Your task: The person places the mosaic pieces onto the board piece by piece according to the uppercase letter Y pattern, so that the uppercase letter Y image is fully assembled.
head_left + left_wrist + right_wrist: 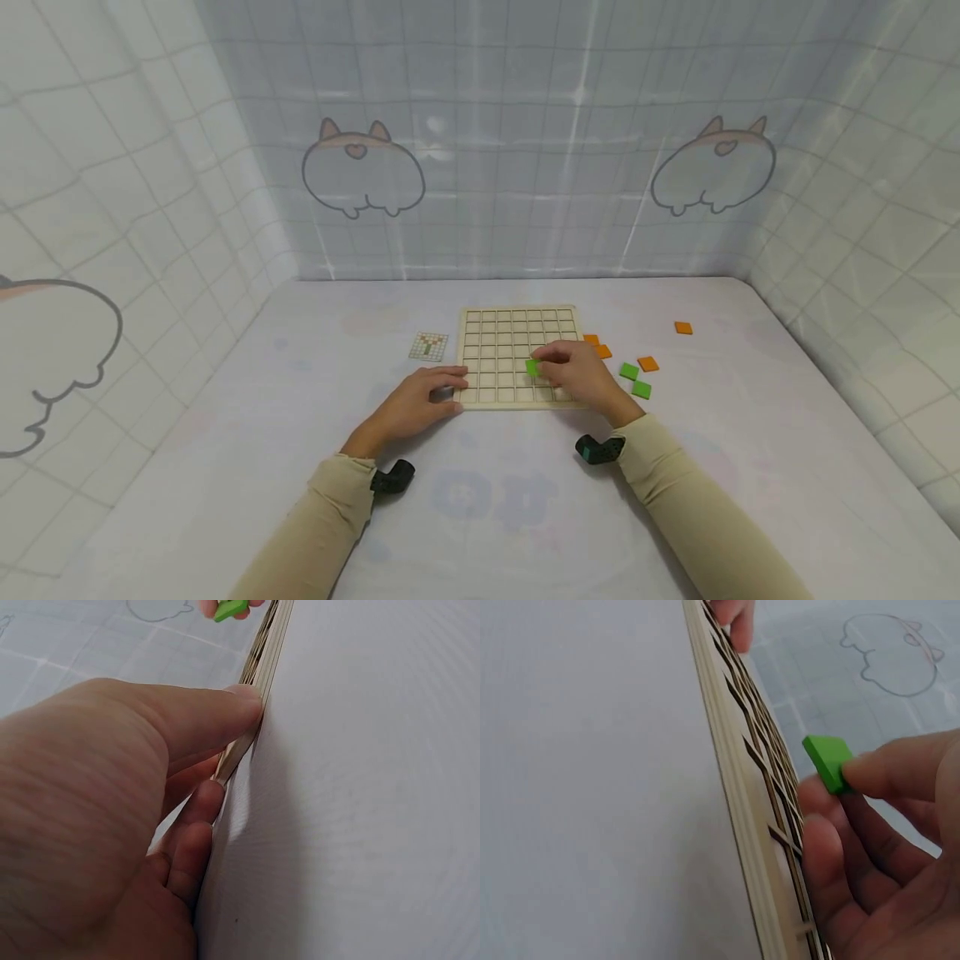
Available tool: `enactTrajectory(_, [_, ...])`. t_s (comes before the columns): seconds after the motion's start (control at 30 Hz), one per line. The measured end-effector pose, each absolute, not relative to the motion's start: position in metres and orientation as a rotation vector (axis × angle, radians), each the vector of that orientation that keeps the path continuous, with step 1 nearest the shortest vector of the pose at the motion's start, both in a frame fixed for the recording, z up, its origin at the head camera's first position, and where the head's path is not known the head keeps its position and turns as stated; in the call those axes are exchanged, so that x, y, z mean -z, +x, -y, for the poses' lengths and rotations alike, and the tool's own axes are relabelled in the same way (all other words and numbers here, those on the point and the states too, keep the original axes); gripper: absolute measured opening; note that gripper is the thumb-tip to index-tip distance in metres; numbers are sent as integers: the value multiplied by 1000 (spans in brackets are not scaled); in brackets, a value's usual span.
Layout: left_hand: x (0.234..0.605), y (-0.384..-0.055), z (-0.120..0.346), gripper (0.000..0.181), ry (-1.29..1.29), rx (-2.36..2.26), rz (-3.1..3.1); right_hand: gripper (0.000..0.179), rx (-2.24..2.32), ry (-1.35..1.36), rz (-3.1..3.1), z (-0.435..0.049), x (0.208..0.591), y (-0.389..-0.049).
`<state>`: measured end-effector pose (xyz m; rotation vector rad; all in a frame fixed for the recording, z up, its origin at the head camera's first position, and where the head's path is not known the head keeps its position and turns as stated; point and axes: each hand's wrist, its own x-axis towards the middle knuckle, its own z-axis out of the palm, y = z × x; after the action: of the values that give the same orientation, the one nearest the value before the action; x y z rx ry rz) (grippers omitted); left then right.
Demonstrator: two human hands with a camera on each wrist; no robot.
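Note:
A light wooden grid board (489, 352) lies on the table, its squares framed by thin raised strips. At its near left corner my left hand (420, 402) holds the edge, with the thumb (217, 716) at the near side and the fingers along the left side. My right hand (581, 375) is over the right half of the board and pinches a green square tile (828, 762) between thumb and fingertips. In the right wrist view that tile is tilted, above the strips. The right hand hides part of the board's right side.
Right of the board lie loose orange tiles (648, 364) and two green tiles (641, 389); one orange tile (683, 328) lies farther off. A small pattern card (428, 346) with a coloured grid lies left of the board. Tile-patterned curtains (525, 200) enclose the table.

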<state>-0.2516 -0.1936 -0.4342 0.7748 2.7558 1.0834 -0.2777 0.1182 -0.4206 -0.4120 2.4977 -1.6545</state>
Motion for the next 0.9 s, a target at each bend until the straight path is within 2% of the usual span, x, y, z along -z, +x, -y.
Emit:
enactTrajectory(0.57, [433,-250,192,38,763,-1081,-2762,12,1360,-442,-2811,-101,430,-275])
enactTrajectory(0.9, [437,-252,194,37,749,-1058,-2784,15,1325,-432,-2782,-98,429,-272])
